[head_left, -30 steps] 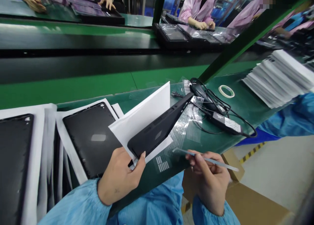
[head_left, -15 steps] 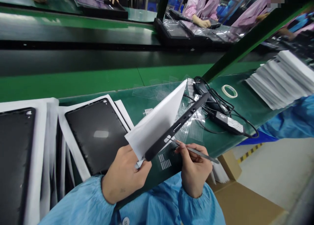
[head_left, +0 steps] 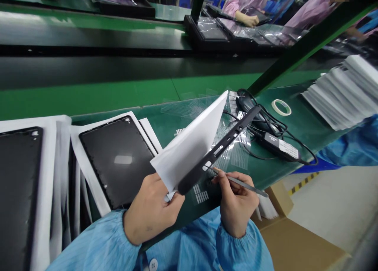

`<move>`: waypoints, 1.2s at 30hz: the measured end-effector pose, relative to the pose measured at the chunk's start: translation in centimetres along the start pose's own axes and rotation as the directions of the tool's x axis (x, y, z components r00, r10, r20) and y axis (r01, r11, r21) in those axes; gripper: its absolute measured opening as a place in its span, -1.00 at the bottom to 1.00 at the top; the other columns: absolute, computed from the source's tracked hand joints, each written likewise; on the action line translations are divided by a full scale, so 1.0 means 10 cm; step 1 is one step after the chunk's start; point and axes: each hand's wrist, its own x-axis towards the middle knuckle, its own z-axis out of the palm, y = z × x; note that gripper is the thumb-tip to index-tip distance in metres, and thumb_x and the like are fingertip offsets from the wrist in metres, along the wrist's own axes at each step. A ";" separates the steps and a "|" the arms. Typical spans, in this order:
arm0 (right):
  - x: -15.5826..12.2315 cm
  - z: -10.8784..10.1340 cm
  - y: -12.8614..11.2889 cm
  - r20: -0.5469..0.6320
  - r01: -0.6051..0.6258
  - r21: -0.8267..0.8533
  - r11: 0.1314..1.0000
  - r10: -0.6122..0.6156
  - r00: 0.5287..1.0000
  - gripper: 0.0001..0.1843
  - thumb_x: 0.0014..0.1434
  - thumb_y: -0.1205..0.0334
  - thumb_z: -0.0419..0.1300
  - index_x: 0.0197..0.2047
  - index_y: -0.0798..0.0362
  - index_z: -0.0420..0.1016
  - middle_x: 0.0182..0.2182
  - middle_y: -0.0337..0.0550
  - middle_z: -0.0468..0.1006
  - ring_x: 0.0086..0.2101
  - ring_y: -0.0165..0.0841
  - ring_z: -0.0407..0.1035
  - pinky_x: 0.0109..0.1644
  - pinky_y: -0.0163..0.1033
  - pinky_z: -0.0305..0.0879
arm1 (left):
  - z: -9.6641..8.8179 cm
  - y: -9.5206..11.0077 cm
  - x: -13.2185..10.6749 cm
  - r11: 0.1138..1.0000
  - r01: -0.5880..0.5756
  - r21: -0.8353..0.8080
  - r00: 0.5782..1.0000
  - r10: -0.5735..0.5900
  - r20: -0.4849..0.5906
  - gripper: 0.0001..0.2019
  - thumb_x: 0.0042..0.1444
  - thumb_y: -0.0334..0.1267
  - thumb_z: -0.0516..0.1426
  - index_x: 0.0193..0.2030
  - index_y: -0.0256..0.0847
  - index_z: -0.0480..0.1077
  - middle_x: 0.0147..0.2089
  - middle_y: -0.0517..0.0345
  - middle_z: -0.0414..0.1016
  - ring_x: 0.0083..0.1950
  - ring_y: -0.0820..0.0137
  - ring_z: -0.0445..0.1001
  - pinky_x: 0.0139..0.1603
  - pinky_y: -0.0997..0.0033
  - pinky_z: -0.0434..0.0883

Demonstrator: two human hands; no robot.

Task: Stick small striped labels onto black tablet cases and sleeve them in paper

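My left hand [head_left: 155, 210] grips the lower end of a black tablet back cover [head_left: 191, 180], along with a white protective sheet [head_left: 191, 139] against its far side. The cover is tilted up, and its narrow edge with several cut-outs faces me. On that edge sits a small white sticker [head_left: 207, 166]. Grey tweezers [head_left: 248, 186] are pinched in my right hand [head_left: 238, 204], their tips at the sticker. Whether the tips still grip it is too small to tell. Left of my hands, another black back cover [head_left: 118, 164] lies on white sheeting.
Sheets of clear film with small white labels [head_left: 201, 194] lie on the green table. Behind them are a black scanner [head_left: 258, 115] with its cable and a tape roll [head_left: 281, 107]. White sleeves [head_left: 339, 93] are stacked right, beside a blue sleeve [head_left: 348, 143]. Co-workers' hands [head_left: 246, 19] show across the line.
The small white sticker now appears flatter against the cover's edge, with the tweezer tips still beside it. Both hands keep their holds; the whole view has shifted slightly.
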 end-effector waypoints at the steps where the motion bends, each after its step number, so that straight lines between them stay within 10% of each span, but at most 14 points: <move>1: 0.00 0.00 0.00 -0.001 0.002 -0.001 1.000 -0.002 1.000 -0.76 0.06 0.17 0.35 -0.35 0.07 0.36 -0.55 -0.20 0.56 -0.52 -0.31 0.51 -0.47 -0.31 0.43 | 0.00 0.00 0.00 1.000 0.005 0.002 1.000 -0.005 -0.005 -0.74 0.02 -0.38 -0.01 -0.61 -0.13 0.39 -0.64 0.19 0.35 -0.60 0.40 0.33 -0.49 0.43 0.37; 24: 0.06 -0.09 0.09 0.069 0.024 0.077 0.997 -0.029 0.997 -0.83 0.10 0.31 0.32 -0.31 0.08 0.37 -0.46 -0.18 0.59 -0.51 -0.37 0.49 -0.35 -0.26 0.46 | -0.05 0.05 0.06 0.996 -0.012 -0.084 1.000 0.012 -0.001 -0.76 -0.06 -0.50 -0.04 -0.52 -0.15 0.39 -0.55 0.18 0.40 -0.51 0.42 0.42 -0.45 0.50 0.43; 36: -0.06 -0.43 0.09 0.494 0.027 0.113 0.993 -0.080 0.866 -0.85 0.13 0.47 0.23 -0.30 0.07 0.35 -0.26 -0.07 0.62 -0.55 -0.37 0.49 -0.43 -0.19 0.48 | 0.09 -0.09 0.00 0.968 -0.074 -0.241 0.997 0.066 -0.043 -0.79 -0.08 -0.60 0.05 -0.40 -0.20 0.25 -0.43 0.31 0.32 -0.41 0.53 0.36 -0.34 0.54 0.32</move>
